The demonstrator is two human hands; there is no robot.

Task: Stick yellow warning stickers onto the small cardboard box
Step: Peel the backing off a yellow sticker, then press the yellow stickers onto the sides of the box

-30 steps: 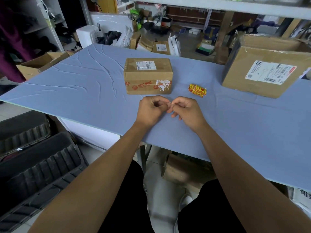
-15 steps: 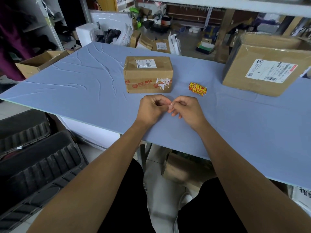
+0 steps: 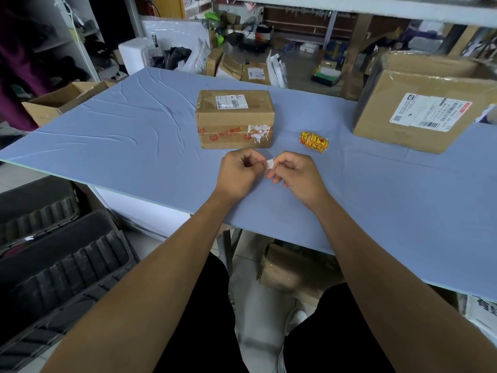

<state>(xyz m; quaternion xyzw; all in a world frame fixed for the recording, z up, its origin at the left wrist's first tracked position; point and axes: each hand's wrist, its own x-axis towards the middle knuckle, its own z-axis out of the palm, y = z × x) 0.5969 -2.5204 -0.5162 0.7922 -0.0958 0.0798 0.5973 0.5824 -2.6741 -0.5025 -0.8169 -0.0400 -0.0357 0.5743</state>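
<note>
The small cardboard box (image 3: 234, 118) stands on the blue table (image 3: 134, 135), with a white shipping label on top and red print and torn white paper on its near side. A small pile of yellow warning stickers (image 3: 314, 141) lies to its right. Just in front of the box, my left hand (image 3: 238, 172) and my right hand (image 3: 294, 172) are curled toward each other. Both pinch a small white piece (image 3: 269, 164), the pale back of a sticker, between their fingertips. Its printed face is hidden from me.
A large cardboard box (image 3: 422, 114) with a white label sits at the table's right rear. An open carton (image 3: 61, 99) stands off the left edge. Black ribbed trays (image 3: 53, 265) lie on the floor at left. Another box (image 3: 290, 267) sits under the table.
My hands have drawn slightly apart, and the white piece between the fingertips now shows more clearly. The box and the sticker pile have not moved.
</note>
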